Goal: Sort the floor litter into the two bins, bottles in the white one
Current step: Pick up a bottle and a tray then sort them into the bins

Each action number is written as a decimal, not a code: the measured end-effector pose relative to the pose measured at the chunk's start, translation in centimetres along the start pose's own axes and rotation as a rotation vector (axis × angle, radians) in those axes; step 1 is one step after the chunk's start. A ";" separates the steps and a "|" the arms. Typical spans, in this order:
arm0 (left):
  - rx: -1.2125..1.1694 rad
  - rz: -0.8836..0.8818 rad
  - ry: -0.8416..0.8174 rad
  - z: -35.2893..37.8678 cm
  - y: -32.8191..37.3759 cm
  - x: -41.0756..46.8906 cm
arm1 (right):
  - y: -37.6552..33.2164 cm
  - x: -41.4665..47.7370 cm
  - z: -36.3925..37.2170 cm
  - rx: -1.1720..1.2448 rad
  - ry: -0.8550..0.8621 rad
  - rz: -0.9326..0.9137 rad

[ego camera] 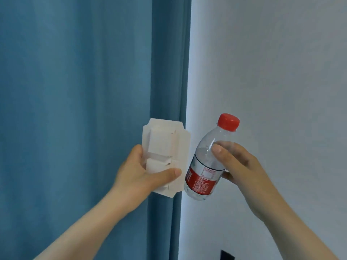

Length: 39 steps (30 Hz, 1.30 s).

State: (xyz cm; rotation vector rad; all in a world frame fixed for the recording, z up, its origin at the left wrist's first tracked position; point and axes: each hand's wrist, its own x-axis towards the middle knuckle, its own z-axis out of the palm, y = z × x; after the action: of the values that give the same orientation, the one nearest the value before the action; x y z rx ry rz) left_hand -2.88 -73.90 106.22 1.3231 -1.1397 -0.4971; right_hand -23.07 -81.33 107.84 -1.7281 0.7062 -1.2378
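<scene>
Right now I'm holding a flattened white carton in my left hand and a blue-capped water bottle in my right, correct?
Not quite. The head view shows a red cap, not blue. The rest holds: flattened white carton in the left hand, water bottle in the right hand.

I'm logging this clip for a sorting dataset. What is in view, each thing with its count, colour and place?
water bottle: one, clear with red cap and red label, tilted, centre right
flattened cardboard packaging: one, white, centre, just left of the bottle
curtain: one, blue, left half
wall: one, pale grey, right half
wall fitting: one, dark, bottom edge, too cropped to identify
left hand: one, grips the cardboard
right hand: one, grips the bottle
</scene>
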 end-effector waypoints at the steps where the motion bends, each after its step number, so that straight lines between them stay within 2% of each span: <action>1: -0.009 -0.004 -0.024 1.7 -0.2 0.7 | 0.8 0.4 -1.5 -0.010 0.021 0.006; 9: -0.029 -0.071 -0.178 14.3 -3.8 4.4 | 7.2 0.8 -11.7 -0.098 0.173 0.127; 16: -0.026 -0.156 -0.313 21.7 -8.7 7.2 | 13.1 0.2 -16.3 -0.140 0.272 0.283; 28: 0.038 -0.364 -0.478 27.3 -24.3 15.4 | 28.3 5.4 -15.4 -0.236 0.299 0.562; 39: 0.284 -0.668 -0.613 29.5 -41.7 20.8 | 45.8 7.9 -11.8 -0.338 0.328 0.900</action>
State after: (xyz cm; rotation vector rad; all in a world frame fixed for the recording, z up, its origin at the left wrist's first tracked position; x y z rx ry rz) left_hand -6.87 -116.13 70.93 1.8766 -1.2671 -1.3364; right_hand -29.62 -112.74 72.16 -1.1855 1.7304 -0.7711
